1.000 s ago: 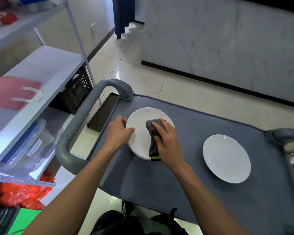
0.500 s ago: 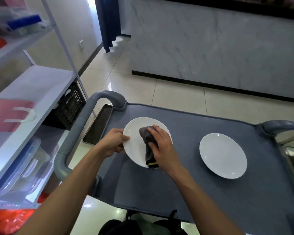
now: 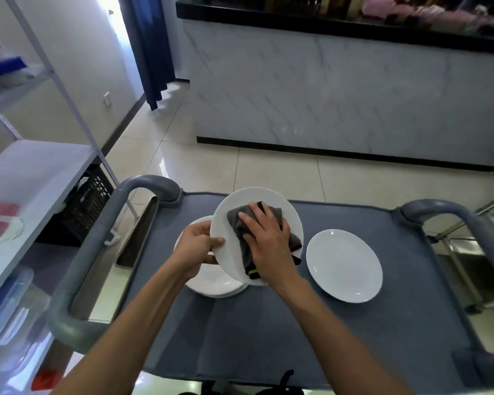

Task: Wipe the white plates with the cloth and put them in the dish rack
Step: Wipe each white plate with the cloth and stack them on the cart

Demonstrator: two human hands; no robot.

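Observation:
My left hand (image 3: 198,246) grips the left rim of a white plate (image 3: 240,202) and holds it lifted and tilted above the grey cart top (image 3: 297,337). My right hand (image 3: 268,240) presses a dark grey cloth (image 3: 237,220) flat against the face of that plate. Under the raised plate a stack of white plates (image 3: 220,286) shows on the cart. A single white plate (image 3: 344,265) lies to the right. No dish rack is in view.
Grey cart handles rise at the left (image 3: 97,246) and right (image 3: 462,223). A white shelf unit (image 3: 35,172) with a black crate (image 3: 89,201) and plastic boxes stands on the left. A marble counter (image 3: 340,95) is ahead. A metal frame (image 3: 468,252) stands at the right.
The top plate has been lifted off the stack and tilted up, and the plates beneath it now show. My right hand has spread flat over the cloth. The camera has tilted upward.

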